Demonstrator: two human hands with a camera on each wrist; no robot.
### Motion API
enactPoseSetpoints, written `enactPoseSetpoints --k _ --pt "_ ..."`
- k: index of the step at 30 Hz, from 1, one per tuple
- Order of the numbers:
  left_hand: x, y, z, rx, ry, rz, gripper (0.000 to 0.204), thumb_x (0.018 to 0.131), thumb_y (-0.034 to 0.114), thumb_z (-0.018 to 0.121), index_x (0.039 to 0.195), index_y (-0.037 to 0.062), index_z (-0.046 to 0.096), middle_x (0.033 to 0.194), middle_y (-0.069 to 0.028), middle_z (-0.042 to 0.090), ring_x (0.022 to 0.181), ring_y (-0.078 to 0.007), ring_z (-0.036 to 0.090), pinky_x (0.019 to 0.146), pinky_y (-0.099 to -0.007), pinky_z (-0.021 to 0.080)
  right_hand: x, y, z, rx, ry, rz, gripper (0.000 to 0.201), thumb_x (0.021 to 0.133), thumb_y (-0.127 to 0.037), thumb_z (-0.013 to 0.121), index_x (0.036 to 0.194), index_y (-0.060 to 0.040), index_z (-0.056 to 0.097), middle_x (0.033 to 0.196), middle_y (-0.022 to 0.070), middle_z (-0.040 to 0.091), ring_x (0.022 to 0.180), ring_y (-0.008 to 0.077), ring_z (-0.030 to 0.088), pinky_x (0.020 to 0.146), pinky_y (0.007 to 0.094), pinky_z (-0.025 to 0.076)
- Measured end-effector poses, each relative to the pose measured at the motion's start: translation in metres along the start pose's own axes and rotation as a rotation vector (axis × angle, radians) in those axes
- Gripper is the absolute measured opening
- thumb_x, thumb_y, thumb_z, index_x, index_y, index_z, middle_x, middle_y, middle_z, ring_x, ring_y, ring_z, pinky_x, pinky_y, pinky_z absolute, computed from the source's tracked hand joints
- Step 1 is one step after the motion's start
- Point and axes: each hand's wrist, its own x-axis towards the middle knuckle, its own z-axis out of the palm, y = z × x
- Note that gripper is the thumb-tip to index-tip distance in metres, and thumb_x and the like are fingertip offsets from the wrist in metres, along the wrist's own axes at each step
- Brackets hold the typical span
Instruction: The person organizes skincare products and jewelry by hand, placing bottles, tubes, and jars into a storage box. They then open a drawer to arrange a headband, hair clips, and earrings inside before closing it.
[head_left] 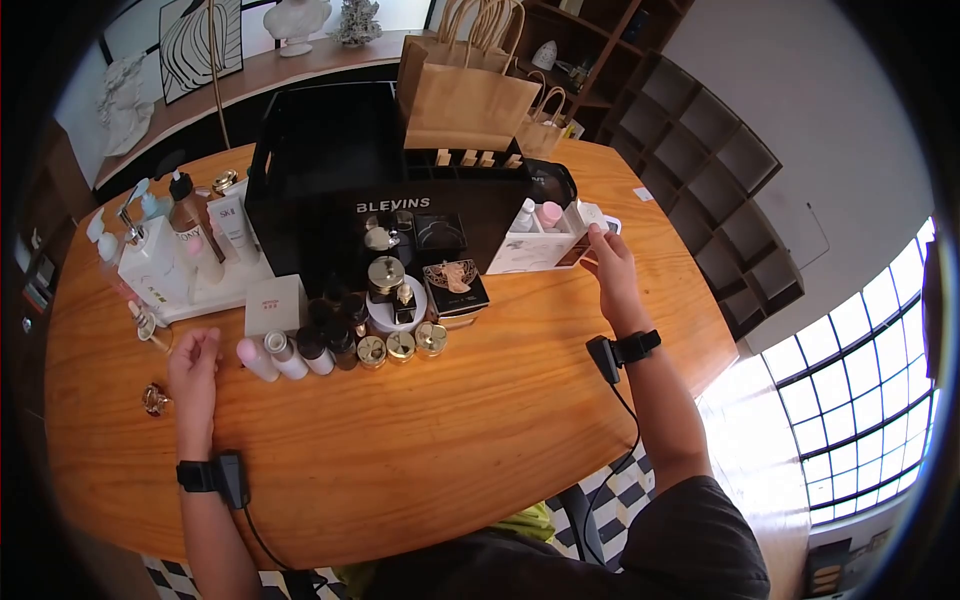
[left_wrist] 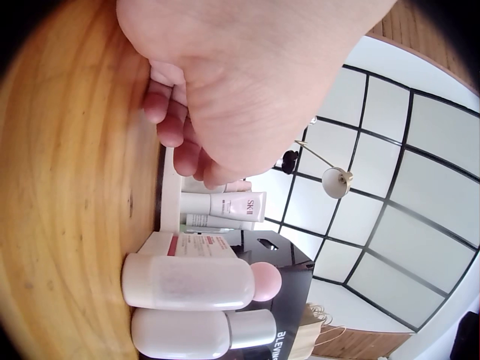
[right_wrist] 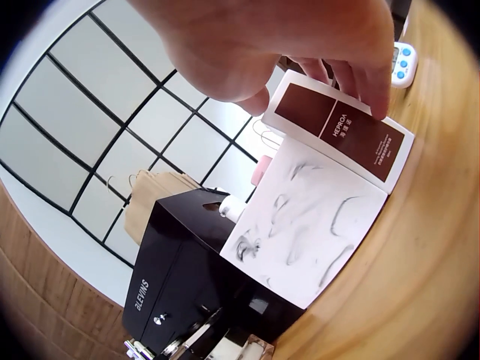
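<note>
— Where to look first, from near?
— To the left hand (head_left: 195, 368), near the pink-capped bottle (head_left: 257, 360), with fingers loosely bent and holding nothing; then farther, to the right hand (head_left: 615, 275), with bent fingers pinching, it seems, the HEPROA carton (right_wrist: 337, 135), thumb by its upper end.
— And how to hold it well?
— Better to press only lightly, so as not to dent the card; to hold it upright, moving slowly, without pushing the white open box (right_wrist: 319, 225) at its edge.
— Looks how?
— Shows a dark brown panel with pale letters inside white borders; stands at the right of the white open box, apparently touching; farther to the left, past that, see the black case (head_left: 310, 225).
</note>
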Motion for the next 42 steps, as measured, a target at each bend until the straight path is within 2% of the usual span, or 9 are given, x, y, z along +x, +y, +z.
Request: enactPoseSetpoints --k 14,17,21,24,26,29,35,39,42 --pt "-0.004 0.008 0.005 -0.010 0.018 0.031 0.019 0.104 0.021 0.073 0.101 0.0013 0.072 0.078 0.0048 0.063 0.070 -0.0036 0.053 0.062 -0.0222 0.041 0.004 0.020 -0.015 -0.034 -0.020 -0.023 0.049 0.104 -0.043 0.069 0.136 -0.0061 0.062 0.123 0.0035 0.069 0.113 0.0130 0.062 0.095 0.0303 0.047" --pt "-0.004 0.009 0.006 0.011 0.049 0.017 0.019 0.103 0.019 0.073 0.101 0.0000 0.073 0.079 0.0039 0.065 0.071 -0.0039 0.055 0.063 -0.0223 0.042 -0.008 0.018 -0.005 -0.053 0.183 -0.168 0.057 0.104 -0.027 0.073 0.148 0.0021 0.051 0.123 0.0059 0.069 0.114 0.0113 0.059 0.099 0.0283 0.046" --pt "-0.004 0.012 0.008 -0.052 0.029 0.010 0.019 0.102 0.018 0.074 0.101 -0.0007 0.073 0.078 0.0039 0.065 0.070 -0.0034 0.054 0.062 -0.0225 0.042 -0.044 0.005 0.009 -0.008 0.303 -0.353 0.040 0.107 -0.021 0.069 0.137 0.0028 0.060 0.115 0.0060 0.070 0.108 0.0130 0.061 0.099 0.0287 0.048" --pt "-0.006 0.016 0.009 -0.064 0.011 0.002 0.018 0.102 0.018 0.073 0.100 -0.0005 0.073 0.078 0.0046 0.063 0.070 -0.0028 0.053 0.062 -0.0224 0.042 -0.103 -0.026 0.041 0.027 -0.125 -0.263 0.008 0.105 -0.008 0.065 0.100 -0.0025 0.069 0.097 0.0046 0.069 0.094 0.0149 0.065 0.091 0.0292 0.051" --pt "-0.007 0.018 0.009 -0.055 0.011 0.005 0.019 0.102 0.018 0.073 0.099 -0.0004 0.073 0.077 0.0050 0.063 0.070 -0.0029 0.053 0.062 -0.0223 0.042 -0.139 -0.036 0.065 -0.129 -0.485 -0.167 0.004 0.101 -0.003 0.066 0.102 -0.0010 0.068 0.096 0.0058 0.070 0.094 0.0156 0.067 0.088 0.0302 0.053" --pt "-0.005 0.015 0.008 -0.058 0.014 -0.008 0.020 0.102 0.019 0.074 0.099 -0.0003 0.073 0.077 0.0047 0.063 0.070 -0.0032 0.053 0.062 -0.0225 0.042 -0.186 -0.057 0.098 -0.770 -0.849 -0.719 0.034 0.090 -0.015 0.080 0.118 0.0010 0.069 0.122 0.0211 0.070 0.116 0.0338 0.069 0.101 0.0455 0.054" --pt "-0.005 0.011 0.008 -0.041 0.002 0.016 0.022 0.101 0.021 0.075 0.099 -0.0006 0.074 0.077 0.0015 0.067 0.069 -0.0057 0.055 0.062 -0.0251 0.045 -0.235 -0.034 0.110 -1.122 -0.890 -0.965 0.071 0.091 -0.034 0.078 0.148 0.0009 0.053 0.146 0.0429 0.048 0.138 0.0593 0.049 0.112 0.0584 0.048" --pt "-0.006 0.015 0.008 0.010 0.011 0.048 0.023 0.100 0.022 0.075 0.099 -0.0010 0.075 0.077 -0.0003 0.068 0.069 -0.0070 0.056 0.063 -0.0265 0.047 -0.260 -0.055 0.120 -1.150 -0.980 -0.916 0.072 0.093 -0.036 0.076 0.150 0.0017 0.051 0.145 0.0474 0.046 0.136 0.0646 0.048 0.111 0.0616 0.047" --pt "-0.006 0.018 0.009 0.037 0.009 0.059 0.024 0.100 0.022 0.076 0.099 -0.0012 0.075 0.077 -0.0009 0.069 0.068 -0.0076 0.057 0.063 -0.0268 0.048 -0.271 -0.080 0.130 -1.157 -1.060 -0.874 0.067 0.093 -0.035 0.076 0.145 0.0019 0.056 0.150 0.0422 0.046 0.138 0.0576 0.051 0.106 0.0555 0.052"
